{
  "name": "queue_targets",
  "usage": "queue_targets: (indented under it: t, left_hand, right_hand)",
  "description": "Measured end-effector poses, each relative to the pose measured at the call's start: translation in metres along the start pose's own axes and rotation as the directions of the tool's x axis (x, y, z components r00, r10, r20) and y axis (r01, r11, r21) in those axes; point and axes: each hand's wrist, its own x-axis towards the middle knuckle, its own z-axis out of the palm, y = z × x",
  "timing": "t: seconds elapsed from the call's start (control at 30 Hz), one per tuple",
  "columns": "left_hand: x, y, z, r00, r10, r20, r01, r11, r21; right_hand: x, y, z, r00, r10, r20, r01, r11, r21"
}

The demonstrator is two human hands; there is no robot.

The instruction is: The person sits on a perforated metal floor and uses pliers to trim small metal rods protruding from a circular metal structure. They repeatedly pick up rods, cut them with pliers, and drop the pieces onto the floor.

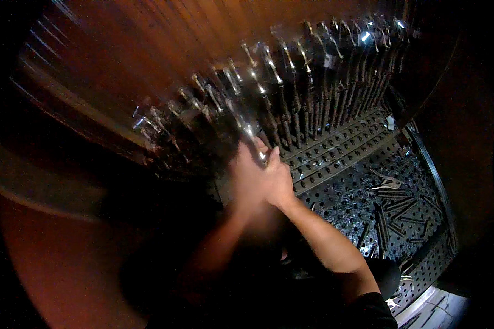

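My hands meet near the middle, at the lower end of a shiny metal rod (249, 130) that slants up and to the left. My right hand (279, 178) is closed around that end, thumb pointing up. Pressed close beside it is my left hand (247, 175), smeared by motion, so its fingers do not show clearly. Around and behind them stands a long row of dark upright rods (307, 109) with bright metal upper ends (271, 64). Their feet meet a stepped strip (335, 143) with rows of holes.
A curved reddish-brown wall (148, 49) rises behind the rods. On the right, a dark perforated plate (335, 211) bears several loose dark rods (403, 205) and a pale two-handled tool resembling pliers (388, 182). A pale-edged opening (433, 307) shows at lower right. Deep shadow hides the lower left.
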Motion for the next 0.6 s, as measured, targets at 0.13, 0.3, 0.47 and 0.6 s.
queue_targets:
  t: [0.13,0.3,0.47,0.6]
  left_hand:
    - [0.003,-0.011,-0.004,1.0,-0.005,0.029,0.011,0.979,-0.206]
    - [0.011,-0.011,0.006,0.994,0.088,0.061,-0.063,0.941,-0.332]
    - [0.016,-0.019,0.019,0.987,0.146,0.068,-0.124,0.958,-0.26]
    - [0.026,-0.009,0.025,0.986,0.126,0.111,-0.09,0.955,-0.281]
  right_hand:
    - [-0.025,0.015,-0.008,0.934,-0.35,-0.074,0.358,0.912,0.201]
    - [-0.041,0.16,0.014,0.948,-0.089,-0.305,0.138,0.98,0.142]
    - [-0.081,0.304,0.024,0.928,0.293,-0.232,-0.323,0.941,-0.102]
    - [-0.108,0.381,0.006,0.787,0.615,0.045,-0.491,0.669,-0.559]
